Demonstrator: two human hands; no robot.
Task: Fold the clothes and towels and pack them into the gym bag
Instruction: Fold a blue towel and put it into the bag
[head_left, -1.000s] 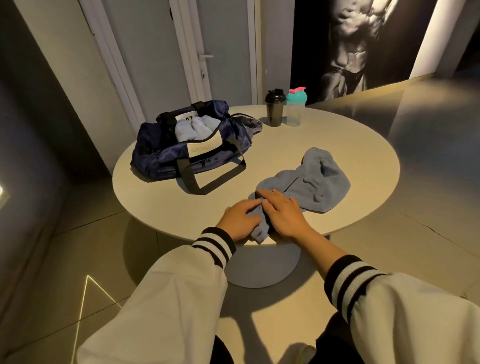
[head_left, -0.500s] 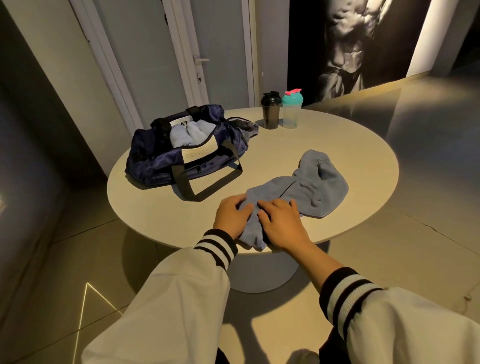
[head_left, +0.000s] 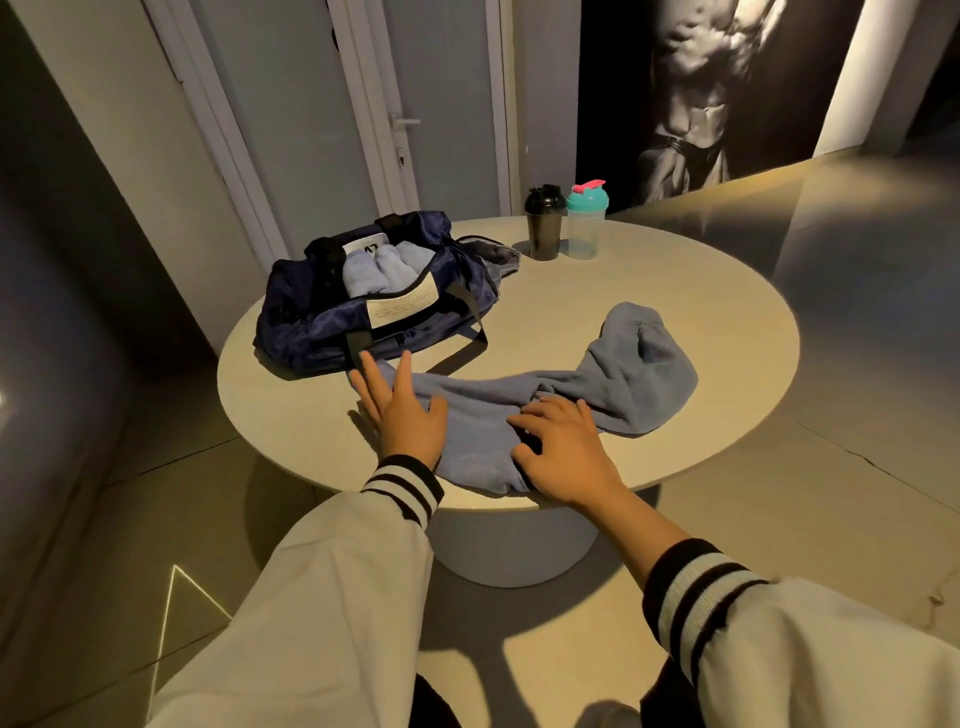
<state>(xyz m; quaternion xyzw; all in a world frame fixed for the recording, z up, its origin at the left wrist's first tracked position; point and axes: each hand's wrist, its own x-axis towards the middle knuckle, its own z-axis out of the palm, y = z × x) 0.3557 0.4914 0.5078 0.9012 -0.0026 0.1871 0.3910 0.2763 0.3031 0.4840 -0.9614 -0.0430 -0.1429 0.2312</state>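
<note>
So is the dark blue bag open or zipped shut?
Open. The gym bag gapes at the top, and pale blue cloths show inside it.

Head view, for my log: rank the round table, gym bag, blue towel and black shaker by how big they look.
1. Round table, plainly largest.
2. Blue towel and gym bag: alike in extent, and the towel lies nearer the camera, so unranked.
3. Black shaker, smallest, though also farthest away.
</note>
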